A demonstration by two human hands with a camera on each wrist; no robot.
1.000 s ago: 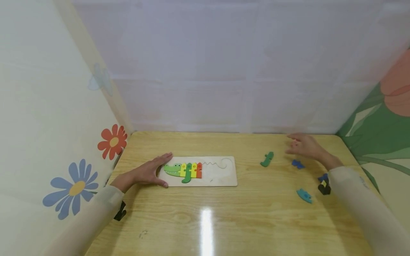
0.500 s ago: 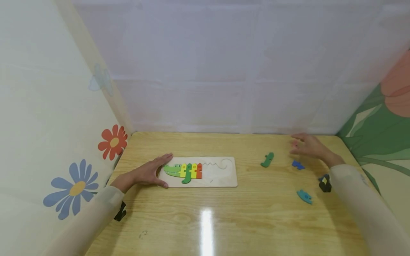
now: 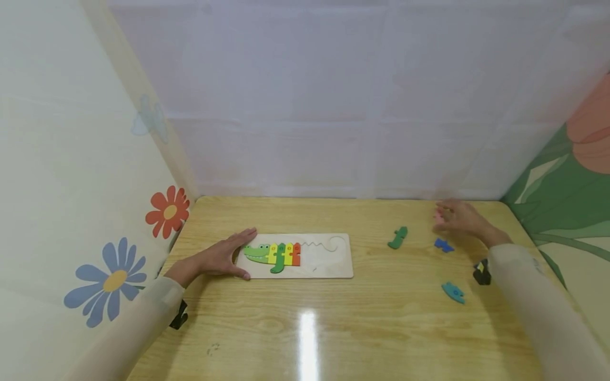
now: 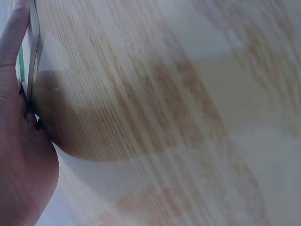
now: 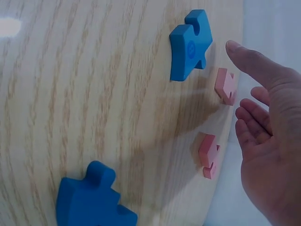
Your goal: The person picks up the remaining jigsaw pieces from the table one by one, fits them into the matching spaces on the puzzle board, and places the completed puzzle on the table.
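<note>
My left hand (image 3: pixel 221 256) rests at the left end of a wooden puzzle board (image 3: pixel 329 269), straight fingers at its far edge and thumb at its near edge. In the board lie a green crocodile head (image 3: pixel 257 253) and yellow, green and orange body pieces. My right hand (image 3: pixel 459 218) hovers at the back right with relaxed fingers and holds nothing. Beneath it, in the right wrist view, lie a pink puzzle piece (image 5: pixel 226 86) and another pink piece (image 5: pixel 208 155). Two blue pieces, one upper (image 5: pixel 190 47) and one lower (image 5: pixel 89 202), lie nearby.
A green piece (image 3: pixel 397 237) lies between the board and my right hand. Nearer me is a teal piece (image 3: pixel 452 292). A white cloth wall (image 3: pixel 305 106) stands along the table's back edge; a flower-printed wall (image 3: pixel 47 185) rises on the left.
My right hand has shifted slightly right over the pink pieces, its fingers coming closer to the thumb. My left hand and the board stay in place.
</note>
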